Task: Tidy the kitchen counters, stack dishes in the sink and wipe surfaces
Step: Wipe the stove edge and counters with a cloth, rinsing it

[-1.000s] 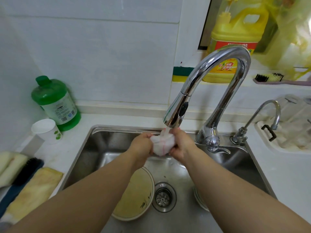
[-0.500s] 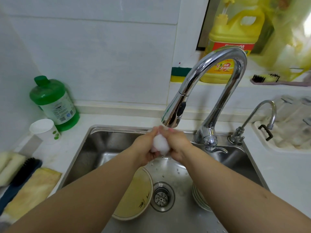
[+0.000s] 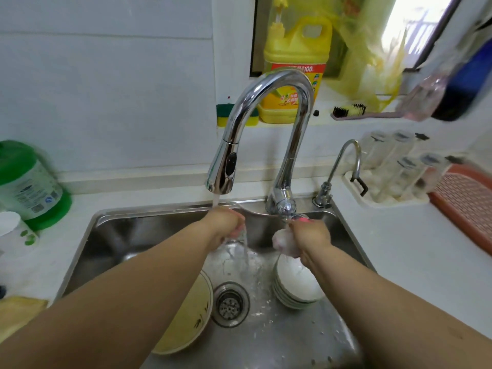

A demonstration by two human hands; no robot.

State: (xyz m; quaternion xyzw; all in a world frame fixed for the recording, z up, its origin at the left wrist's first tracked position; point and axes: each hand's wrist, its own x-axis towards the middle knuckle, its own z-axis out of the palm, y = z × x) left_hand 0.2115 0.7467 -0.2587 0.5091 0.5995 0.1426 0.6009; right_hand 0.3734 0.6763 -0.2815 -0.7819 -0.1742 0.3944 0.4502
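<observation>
Water runs from the chrome faucet (image 3: 269, 83) into the steel sink (image 3: 159, 213). My left hand (image 3: 226, 226) is under the stream, fingers bent downward, holding nothing that I can see. My right hand (image 3: 312, 235) grips a wadded wet white cloth (image 3: 283, 243) to the right of the stream, its fingertips close to the faucet base. In the sink lie a yellowish bowl with a leaf pattern (image 3: 186, 315), a stack of white bowls (image 3: 295, 286) under my right hand, and the drain strainer (image 3: 230, 304).
A green bottle (image 3: 26, 182) and a white cup (image 3: 12, 230) stand on the left counter, above a yellow cloth (image 3: 16, 312). A yellow detergent jug (image 3: 295, 62), sponge (image 3: 223, 115) and brush (image 3: 348, 110) sit on the ledge. At right are a small tap (image 3: 346, 155), a glass rack (image 3: 386, 179) and a red tray (image 3: 466, 201).
My hands were together wringing the cloth under the spout. They have parted: the right hand took the cloth to the right, and the left stays under the running water.
</observation>
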